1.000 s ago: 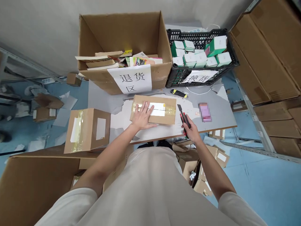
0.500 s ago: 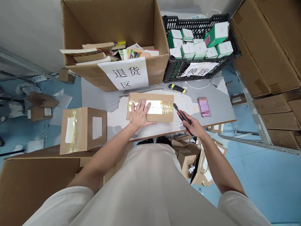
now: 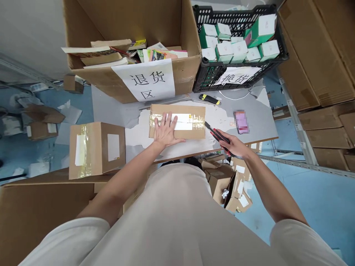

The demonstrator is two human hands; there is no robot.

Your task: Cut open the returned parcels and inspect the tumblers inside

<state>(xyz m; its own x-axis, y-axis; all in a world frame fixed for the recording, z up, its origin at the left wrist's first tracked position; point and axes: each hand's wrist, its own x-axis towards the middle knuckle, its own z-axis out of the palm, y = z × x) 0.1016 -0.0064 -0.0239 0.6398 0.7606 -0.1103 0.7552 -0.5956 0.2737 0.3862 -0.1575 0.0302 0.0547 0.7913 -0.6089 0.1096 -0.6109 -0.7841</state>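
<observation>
A taped cardboard box [image 3: 177, 133] with a white label lies flat on the table in front of me. My left hand [image 3: 166, 132] rests on its left half with the fingers spread, the palm near the front edge. In my right hand [image 3: 234, 145] is a red and black utility knife [image 3: 219, 136], its handle wrapped by my fingers. The knife's tip points left and meets or nearly meets the box's right end, level with the clear tape; I cannot tell whether it touches.
Behind stand a large carton [image 3: 185, 75] of books and a black crate [image 3: 241, 62] of green-white boxes. A yellow-black cutter [image 3: 210, 99] and a pixelated pink item [image 3: 242, 121] lie on the table [image 3: 257, 127]. Left of it sits another taped box [image 3: 95, 149]. Opened cartons [image 3: 222, 181] lie below.
My right hand and the knife have shifted slightly right and the blade tilts a little differently, its tip still at the box's right end. My left hand stays on the box. The view has tilted slightly.
</observation>
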